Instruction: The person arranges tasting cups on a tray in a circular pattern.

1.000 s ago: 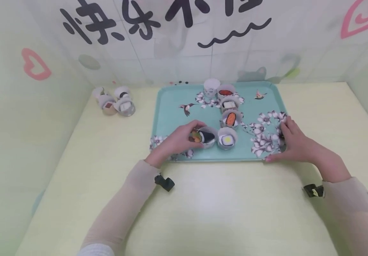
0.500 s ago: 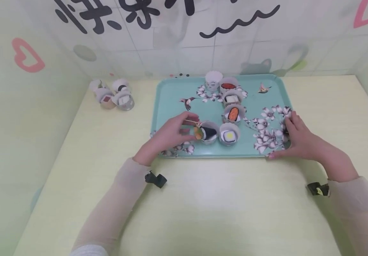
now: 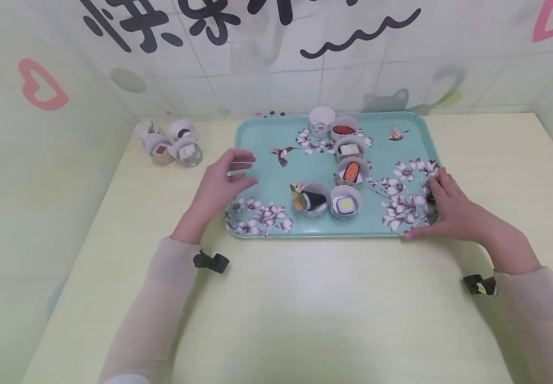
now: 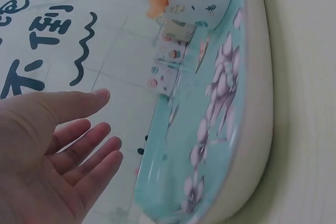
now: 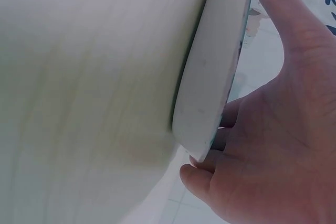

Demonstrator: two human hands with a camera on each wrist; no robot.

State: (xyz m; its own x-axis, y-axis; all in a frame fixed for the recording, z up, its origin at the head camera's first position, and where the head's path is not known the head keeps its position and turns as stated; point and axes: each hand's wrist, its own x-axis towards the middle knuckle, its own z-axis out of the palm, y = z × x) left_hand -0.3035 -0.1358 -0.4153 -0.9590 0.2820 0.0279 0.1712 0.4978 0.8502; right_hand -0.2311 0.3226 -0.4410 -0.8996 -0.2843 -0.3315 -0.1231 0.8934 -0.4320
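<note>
My left hand (image 3: pixel 221 178) hovers over the left edge of the turquoise flowered tray (image 3: pixel 291 170), fingers spread and holding nothing; the left wrist view shows its bare palm. My right hand (image 3: pixel 456 216) grips the tray's near right corner, thumb along the front rim and fingers along the right side. On the tray, paper cups form a bent line. Nearest are a cup with a dark cone-shaped hand roll (image 3: pixel 314 200) and one with a white-and-yellow piece (image 3: pixel 346 205). Behind them stand cups with an orange-topped piece (image 3: pixel 351 172), a white-topped piece (image 3: pixel 349 149) and a red-topped piece (image 3: pixel 342 129).
A pale cup (image 3: pixel 322 122), its contents hidden, stands at the tray's back rim. Several more filled cups (image 3: pixel 186 151) cluster on the table (image 3: pixel 276 309) at the back left, near the wall (image 3: pixel 267 80). Walls also flank the table on both sides.
My left hand has let go of the cup with the hand roll and moved left to the tray's edge. The cup stays beside the yellow-centred one. My right hand keeps its place.
</note>
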